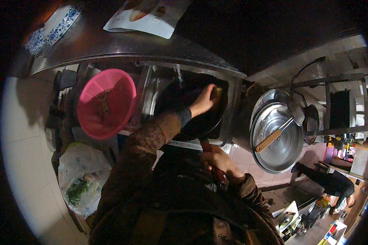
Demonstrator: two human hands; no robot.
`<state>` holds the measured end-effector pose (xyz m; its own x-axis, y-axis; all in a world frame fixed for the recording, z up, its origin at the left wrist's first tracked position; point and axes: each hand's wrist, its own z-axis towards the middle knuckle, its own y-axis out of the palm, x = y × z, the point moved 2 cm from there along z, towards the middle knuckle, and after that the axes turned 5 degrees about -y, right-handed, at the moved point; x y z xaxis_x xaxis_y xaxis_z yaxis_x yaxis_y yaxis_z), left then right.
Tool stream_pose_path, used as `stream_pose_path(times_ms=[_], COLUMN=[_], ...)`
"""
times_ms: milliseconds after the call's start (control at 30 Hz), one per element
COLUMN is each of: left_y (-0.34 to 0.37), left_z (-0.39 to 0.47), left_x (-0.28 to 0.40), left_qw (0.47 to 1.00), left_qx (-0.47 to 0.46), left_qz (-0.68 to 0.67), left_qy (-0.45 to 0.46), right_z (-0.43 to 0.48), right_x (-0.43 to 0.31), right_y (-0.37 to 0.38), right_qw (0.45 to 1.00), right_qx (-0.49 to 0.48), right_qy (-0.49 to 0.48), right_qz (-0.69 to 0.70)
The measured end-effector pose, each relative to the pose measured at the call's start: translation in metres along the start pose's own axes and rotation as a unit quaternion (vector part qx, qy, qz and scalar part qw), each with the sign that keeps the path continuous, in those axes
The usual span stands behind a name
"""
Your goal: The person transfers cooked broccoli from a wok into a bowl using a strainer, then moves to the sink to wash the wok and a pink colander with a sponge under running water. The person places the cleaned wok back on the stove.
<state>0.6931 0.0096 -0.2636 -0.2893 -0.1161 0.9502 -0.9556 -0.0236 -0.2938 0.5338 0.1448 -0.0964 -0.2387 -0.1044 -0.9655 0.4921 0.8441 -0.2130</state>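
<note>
A large black wok (190,122) rests tilted over a metal sink (151,92). My left hand (204,101) is inside it, near the wall on the right. Its fingers are closed on a yellowish scrubber (219,92), mostly hidden by the hand and the dark. A thin stream of water (179,73) falls at the wok's far edge. My right hand (219,162) grips the reddish-brown wok handle (207,145) close to my body. The wok's inside is too dark to make out.
Left of the wok sits a pink plastic basket (107,104). Below it hangs a clear plastic bag (84,180) with greens. At right, a steel lid (277,153) carries a wooden-handled spatula (268,141). A white pouch (147,21) lies on the counter. Another person (328,180) bends over farther right.
</note>
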Motion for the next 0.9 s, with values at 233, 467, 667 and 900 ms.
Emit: stream_pose_path(times_ms=[233, 467, 667, 900], left_y=[-0.065, -0.114, -0.064, -0.01], left_z=[-0.104, -0.04, 0.026, -0.016], left_x=[-0.042, -0.115, -0.071, 0.048], left_qw=[0.916, 0.938, 0.973, 0.985], left_qx=[-0.377, -0.02, 0.143, -0.018], left_qz=[-0.087, 0.267, 0.159, -0.149], left_qy=[0.107, -0.222, -0.084, -0.087], right_z=[-0.011, -0.024, -0.034, -0.011], right_x=[0.001, 0.013, 0.073, 0.07], right_y=[-0.033, -0.035, 0.008, -0.007], right_qw=[0.937, 0.983, 0.996, 0.975], right_qx=[0.026, -0.137, -0.037, -0.114], right_qy=[0.24, 0.078, 0.081, -0.076], right_qz=[0.255, 0.094, 0.002, -0.175])
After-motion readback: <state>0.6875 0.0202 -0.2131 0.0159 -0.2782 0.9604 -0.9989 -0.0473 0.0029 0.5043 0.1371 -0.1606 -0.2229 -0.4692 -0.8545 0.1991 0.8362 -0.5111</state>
